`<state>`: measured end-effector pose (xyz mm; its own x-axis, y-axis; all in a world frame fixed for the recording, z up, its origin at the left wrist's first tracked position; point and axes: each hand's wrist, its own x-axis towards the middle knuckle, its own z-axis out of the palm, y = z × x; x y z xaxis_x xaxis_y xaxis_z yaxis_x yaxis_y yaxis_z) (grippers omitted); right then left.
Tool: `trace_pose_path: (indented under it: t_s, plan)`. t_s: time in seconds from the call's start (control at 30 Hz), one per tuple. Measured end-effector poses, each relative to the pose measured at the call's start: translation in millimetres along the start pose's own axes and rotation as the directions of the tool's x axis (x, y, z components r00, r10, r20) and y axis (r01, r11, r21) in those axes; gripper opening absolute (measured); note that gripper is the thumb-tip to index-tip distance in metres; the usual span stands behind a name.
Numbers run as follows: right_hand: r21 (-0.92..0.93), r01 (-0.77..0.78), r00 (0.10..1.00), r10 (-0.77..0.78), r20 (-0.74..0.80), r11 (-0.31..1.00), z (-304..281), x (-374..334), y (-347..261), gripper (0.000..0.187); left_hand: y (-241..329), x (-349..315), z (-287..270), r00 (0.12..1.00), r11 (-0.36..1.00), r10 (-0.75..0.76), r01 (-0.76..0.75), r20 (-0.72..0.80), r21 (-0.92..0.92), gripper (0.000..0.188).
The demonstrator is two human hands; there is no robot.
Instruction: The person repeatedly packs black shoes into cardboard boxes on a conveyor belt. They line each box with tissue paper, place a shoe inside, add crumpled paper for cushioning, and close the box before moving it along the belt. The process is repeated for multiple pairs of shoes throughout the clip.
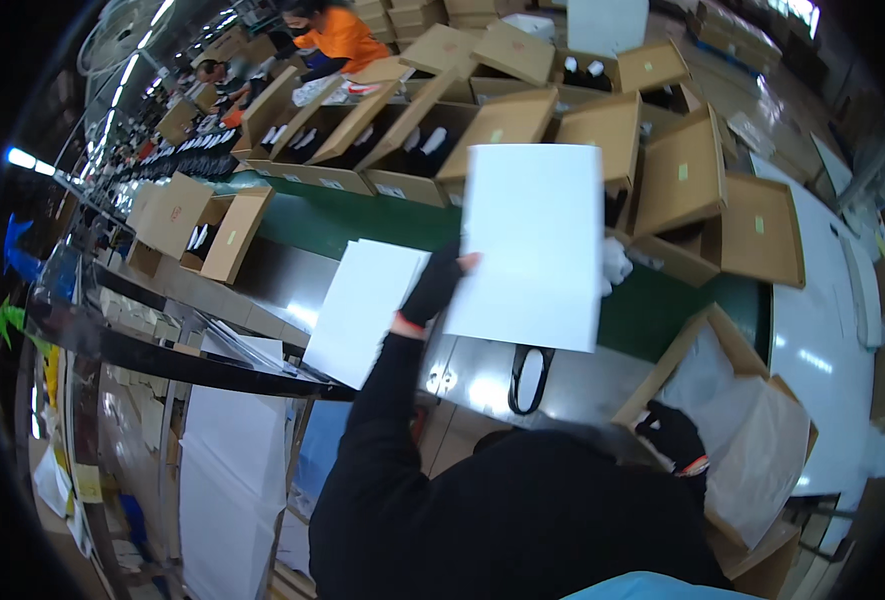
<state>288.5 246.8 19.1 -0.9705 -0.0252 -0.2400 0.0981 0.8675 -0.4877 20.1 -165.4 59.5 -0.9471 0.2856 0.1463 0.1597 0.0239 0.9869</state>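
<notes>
My left hand, in a black fingerless glove, is closed on the left edge of a white paper sheet. The sheet is raised upright over the bench. Just left of that wrist lies a stack of similar white sheets. To the right, my right hand, gloved alike, is at the left side of an open cardboard box lined with white tissue paper. Its fingers look curled in, and what they hold is hard to make out. A black oval item with a white middle sits on the metal bench between my arms.
A green conveyor belt crosses ahead, carrying several open shoe boxes with raised lids. One open box stands at the left. A dark frame bar runs along the left. A co-worker in orange is beyond the belt.
</notes>
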Motion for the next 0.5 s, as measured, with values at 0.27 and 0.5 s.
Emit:
trace_pose_path:
  t_s: [0.27,0.5]
  plan:
    - [0.082,-0.264,0.894,0.276,-0.354,0.961,-64,-86,61,0.049,-23,-18,270,0.891,0.991,-0.072,0.115,0.449,-0.069,0.039]
    - [0.263,-0.446,0.75,0.517,-0.412,0.856,-66,-170,128,0.049,-78,-45,361,0.869,0.927,0.027,-0.208,0.494,0.314,0.039]
